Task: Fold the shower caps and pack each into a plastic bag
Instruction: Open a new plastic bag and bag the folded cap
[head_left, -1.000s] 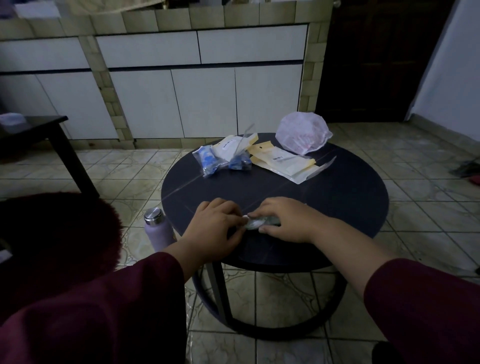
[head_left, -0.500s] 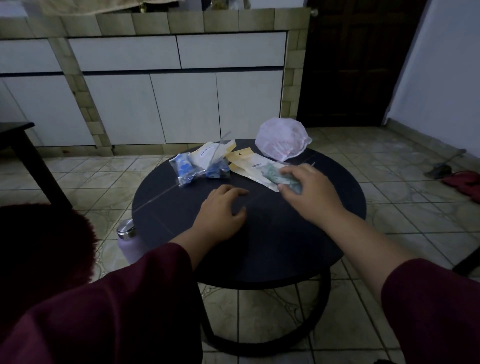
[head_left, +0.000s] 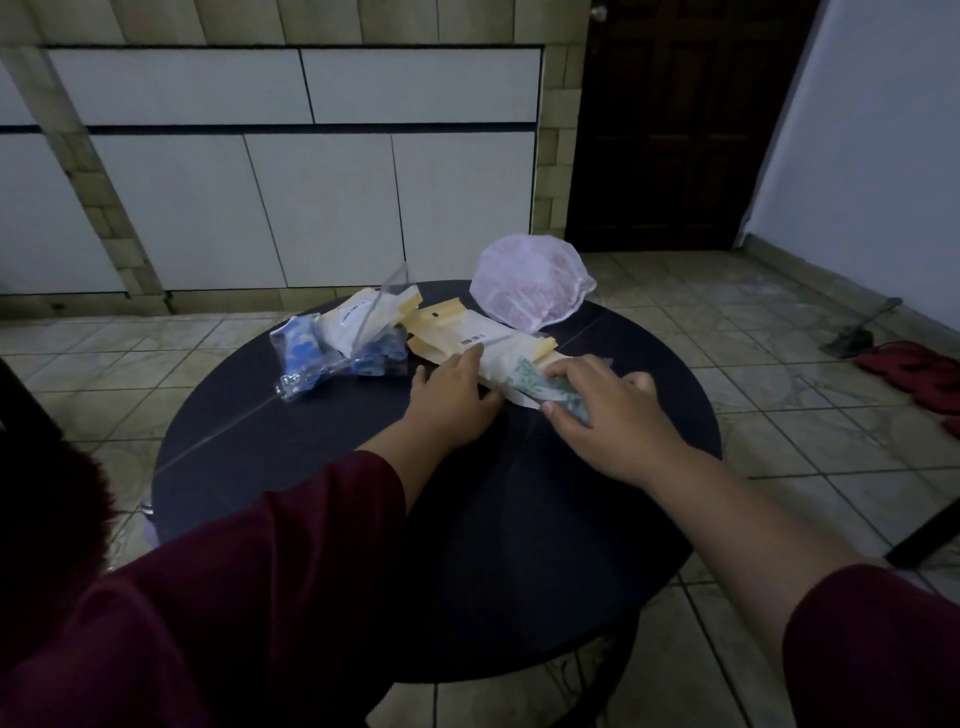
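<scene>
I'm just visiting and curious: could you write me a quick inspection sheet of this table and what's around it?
Surface: round dark table, dim light.
Job's things: folded green cap in the right hand at the stack of empty bags; packed blue caps at the far left; loose pink cap at the far edge.
Clutter: nothing seen.
Hands: left hand rests flat on the bags; right grips the cap.
Cables: nothing seen.
Surroundings: tiled floor, white cabinets, dark door, red slippers.
</scene>
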